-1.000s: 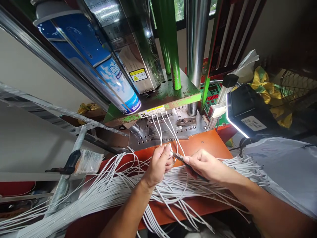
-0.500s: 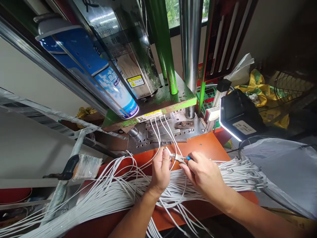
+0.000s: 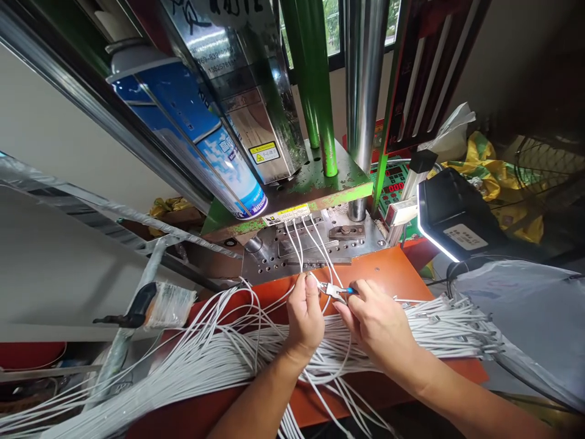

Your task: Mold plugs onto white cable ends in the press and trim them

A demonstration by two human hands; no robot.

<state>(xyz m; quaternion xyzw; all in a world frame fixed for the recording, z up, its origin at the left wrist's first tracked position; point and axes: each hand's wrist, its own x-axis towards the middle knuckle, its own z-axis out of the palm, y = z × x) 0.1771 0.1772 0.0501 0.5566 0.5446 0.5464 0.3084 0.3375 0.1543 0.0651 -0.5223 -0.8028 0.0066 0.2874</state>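
My right hand (image 3: 377, 320) grips blue-handled pliers (image 3: 336, 291), their metal jaws pointing left toward my left thumb. Thumb and fingers of my left hand (image 3: 306, 311) are pinched on a white cable end right at the jaw tips; the end itself is mostly hidden. Below both hands a thick bundle of white cables (image 3: 219, 360) lies across an orange board (image 3: 388, 271). Several separate white cables (image 3: 320, 241) run from the metal die (image 3: 299, 241) of the press down toward my hands.
The green press plate (image 3: 329, 189) hangs over the die, with a blue spray can (image 3: 192, 134) at its left. A lit lamp (image 3: 457, 213) and a control panel (image 3: 393, 183) stand on the right. A metal frame (image 3: 146, 280) with a wrapped handle is at left.
The whole view has shifted slightly, so things appear a bit farther right. Both hands keep their grips, and the pliers stay at the left fingertips.
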